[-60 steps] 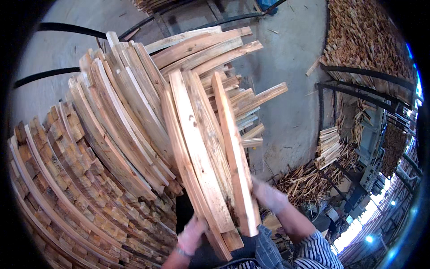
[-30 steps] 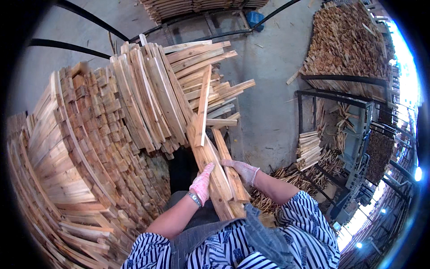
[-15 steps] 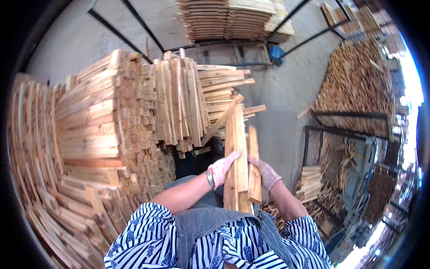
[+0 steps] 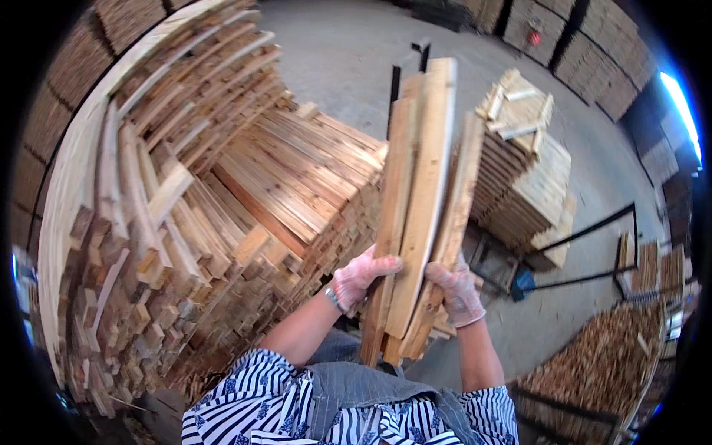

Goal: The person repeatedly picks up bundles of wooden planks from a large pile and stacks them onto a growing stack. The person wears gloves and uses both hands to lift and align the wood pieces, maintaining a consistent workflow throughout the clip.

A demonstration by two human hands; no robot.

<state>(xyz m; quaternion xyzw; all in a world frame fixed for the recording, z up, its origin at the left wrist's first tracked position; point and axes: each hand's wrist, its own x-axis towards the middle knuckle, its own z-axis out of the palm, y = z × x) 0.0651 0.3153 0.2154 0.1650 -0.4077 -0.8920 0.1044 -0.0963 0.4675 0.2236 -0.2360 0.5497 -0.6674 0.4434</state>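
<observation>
Between my two gloved hands I carry several wooden strips (image 4: 421, 193), standing lengthwise side by side and pointing away from me. My left hand (image 4: 363, 277) grips the left edge of the bundle, thumb over the front face. On the other side my right hand (image 4: 455, 291) clasps the rightmost strip, its thumb also across the front. The strips' near ends hang just above my grey apron (image 4: 363, 384). The fingers behind the wood are hidden.
To the left rises a big stack of planks (image 4: 289, 178), with loose strips (image 4: 133, 230) piled nearer. Beyond my right hand stand a pallet stack of boards (image 4: 523, 182), a blue object (image 4: 523, 285) and a black metal frame (image 4: 586, 237). A heap of wood pieces (image 4: 601, 363) lies at the lower right.
My view has swung left, toward the large plank stack. Both hands still hold the strips, now lifted higher and fanned slightly apart at the far ends.
</observation>
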